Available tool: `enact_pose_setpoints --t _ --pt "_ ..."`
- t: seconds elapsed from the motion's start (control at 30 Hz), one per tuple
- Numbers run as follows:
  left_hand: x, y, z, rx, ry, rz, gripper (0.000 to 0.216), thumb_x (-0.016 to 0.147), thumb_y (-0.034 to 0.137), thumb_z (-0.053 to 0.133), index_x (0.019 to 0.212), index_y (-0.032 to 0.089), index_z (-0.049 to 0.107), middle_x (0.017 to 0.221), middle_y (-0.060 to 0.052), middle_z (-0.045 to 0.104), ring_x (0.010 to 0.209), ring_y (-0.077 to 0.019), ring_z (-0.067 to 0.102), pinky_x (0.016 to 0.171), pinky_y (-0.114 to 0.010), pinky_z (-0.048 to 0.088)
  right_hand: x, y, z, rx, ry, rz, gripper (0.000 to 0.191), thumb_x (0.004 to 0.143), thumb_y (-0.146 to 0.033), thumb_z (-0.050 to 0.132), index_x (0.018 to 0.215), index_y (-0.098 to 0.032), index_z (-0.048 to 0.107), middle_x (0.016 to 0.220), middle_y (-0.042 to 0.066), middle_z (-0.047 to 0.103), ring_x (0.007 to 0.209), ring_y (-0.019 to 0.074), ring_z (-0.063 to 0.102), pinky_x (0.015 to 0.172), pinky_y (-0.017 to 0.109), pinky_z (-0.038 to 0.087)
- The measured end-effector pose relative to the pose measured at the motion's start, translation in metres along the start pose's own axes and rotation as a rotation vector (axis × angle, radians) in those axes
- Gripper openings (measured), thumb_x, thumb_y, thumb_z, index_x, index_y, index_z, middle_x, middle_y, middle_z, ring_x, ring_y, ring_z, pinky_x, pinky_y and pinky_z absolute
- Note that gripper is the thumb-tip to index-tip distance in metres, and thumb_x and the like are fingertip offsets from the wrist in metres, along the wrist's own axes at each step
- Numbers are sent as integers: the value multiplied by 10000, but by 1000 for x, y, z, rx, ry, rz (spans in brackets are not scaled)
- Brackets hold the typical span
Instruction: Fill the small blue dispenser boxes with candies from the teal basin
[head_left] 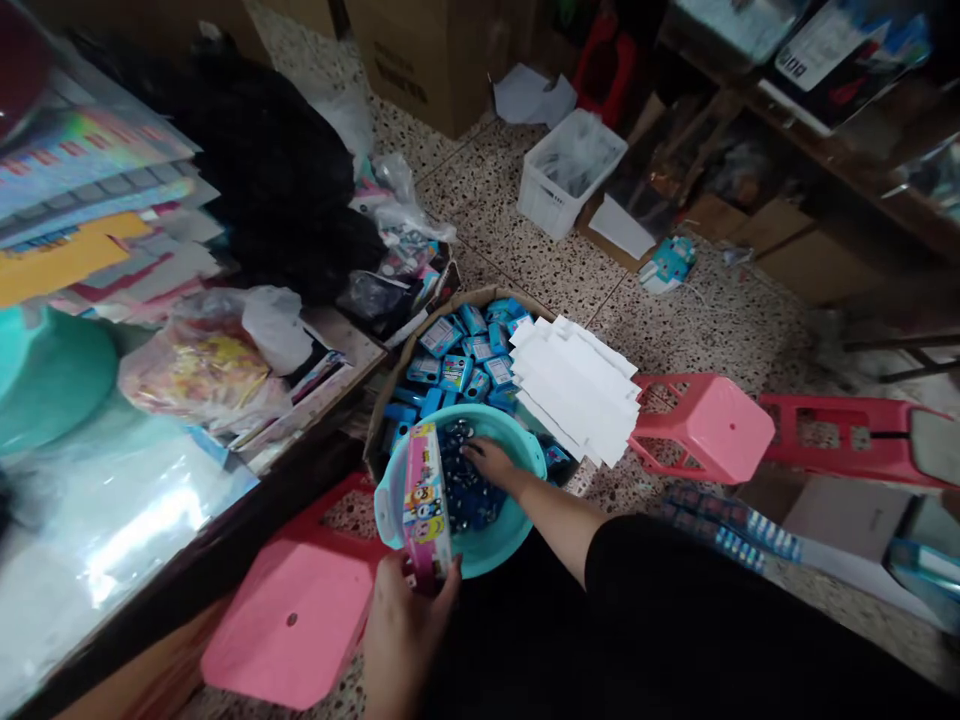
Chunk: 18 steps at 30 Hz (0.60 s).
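Note:
My left hand (409, 610) grips the lower end of a narrow pink cardboard box (425, 500) with cartoon animals printed on its side. The box is tilted upright over the left part of a turquoise plastic basin (529, 520). Inside the basin lie many small, shiny dark blue pieces (472, 500), too small to name. My right hand (491, 462) reaches down among them, its fingers bent together; what they hold is hidden. Just beyond the basin, a carton (390, 375) is filled with small light blue boxes (454, 372).
White card sheets (577, 390) lie stacked right of the carton. Pink stools (300, 610) stand at left and right (705, 425). A cluttered table (150, 530) edges the left side. On the speckled floor are a white crate (566, 175) and a black bag (277, 170).

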<state>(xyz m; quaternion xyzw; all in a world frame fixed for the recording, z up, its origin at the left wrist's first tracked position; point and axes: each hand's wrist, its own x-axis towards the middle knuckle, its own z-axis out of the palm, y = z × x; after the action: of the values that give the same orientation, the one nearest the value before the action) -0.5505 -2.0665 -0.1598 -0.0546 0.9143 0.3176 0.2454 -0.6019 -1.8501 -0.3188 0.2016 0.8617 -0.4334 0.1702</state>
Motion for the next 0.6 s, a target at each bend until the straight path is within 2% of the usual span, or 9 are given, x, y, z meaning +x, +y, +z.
enact_pose_setpoints --t 0.13,0.23,0.3,0.37,0.43,0.5,0.6 --pt "-1 13 -6 -68 52 -90 536 645 635 703 923 238 473 808 -49 641 793 -307 686 648 -385 522 -29 1 -30 -55 -50 -108 304 941 -254 559 1212 -229 693 1222 74 680 1179 221 580 1060 341 422" --pt "-3 11 -23 -219 106 -181 483 603 587 740 818 229 496 766 -44 636 735 -275 668 647 -379 542 -57 4 -52 -99 60 -90 393 921 -260 558 1305 -224 639 1350 113 587 1304 279 482 1132 435 359" --pt "-7 2 -38 -306 170 -219 422 601 537 753 716 232 485 728 -51 642 720 -262 662 649 -368 546 -71 11 -63 -89 195 20 546 887 -275 589 1423 -188 527 1446 174 478 1382 346 388 1156 533 312" --pt "-10 -13 -55 -361 273 -235 361 607 477 753 681 218 512 720 -53 647 729 -248 652 680 -364 546 -78 20 -68 52 279 216 705 803 -263 679 1466 -170 455 1465 199 447 1394 381 375 1150 572 308" --pt "-12 -35 -67 -408 395 -255 316 603 421 743 755 194 584 752 -35 641 739 -223 631 737 -366 541 -80 30 -68 245 261 389 735 723 -249 757 1408 -168 503 1375 176 546 1311 366 491 1108 534 385" --pt "-11 -62 -72 -484 505 -298 317 600 380 721 826 195 599 784 -11 619 723 -193 598 758 -362 527 -79 38 -62 381 188 468 603 738 -279 767 1301 -164 585 1236 133 650 1165 318 615 1012 466 486" --pt "-6 -104 -66 -528 608 -475 294 596 338 690 833 199 584 761 8 580 627 -159 528 654 -353 503 -79 45 -52 507 103 561 367 848 -326 707 1160 -142 651 1091 102 707 970 246 692 849 389 567"
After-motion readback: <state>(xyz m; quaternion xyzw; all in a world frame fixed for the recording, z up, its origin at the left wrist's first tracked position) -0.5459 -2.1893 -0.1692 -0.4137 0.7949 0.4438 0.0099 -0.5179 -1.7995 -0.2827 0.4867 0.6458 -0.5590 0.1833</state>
